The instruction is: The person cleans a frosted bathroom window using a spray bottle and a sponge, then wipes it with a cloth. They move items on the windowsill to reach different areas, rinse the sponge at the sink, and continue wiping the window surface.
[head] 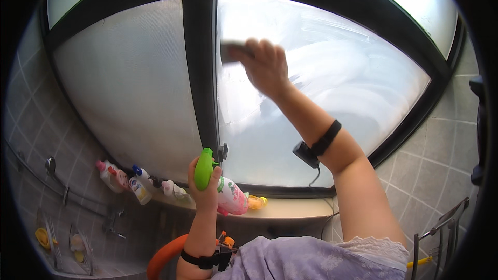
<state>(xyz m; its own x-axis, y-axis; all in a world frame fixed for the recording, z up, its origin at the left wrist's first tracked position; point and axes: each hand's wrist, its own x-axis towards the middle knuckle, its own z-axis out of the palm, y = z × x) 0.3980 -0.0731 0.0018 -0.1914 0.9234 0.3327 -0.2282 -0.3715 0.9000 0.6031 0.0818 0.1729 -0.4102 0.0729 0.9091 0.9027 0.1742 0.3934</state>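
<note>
My right hand (266,66) is raised against the frosted window pane (350,105), near the pane's left edge. It grips a grey, blurred cloth or pad (232,53) whose kind I cannot make out. Whitish smears and streaks curve over the glass. Lower down, my left hand (206,182) is closed around the green trigger head of a spray bottle (203,169), in front of the dark window frame (200,85). The spray bottle's body is largely hidden behind the hand, and a white and pink bottle shows just to the right.
Several toiletry and cleaner bottles (140,190) line the windowsill (288,208), with a yellow-orange item (256,202) at their right. A shower hose and tap (114,227) are at lower left, an orange curved object (165,256) below, and a metal rack (439,225) at lower right.
</note>
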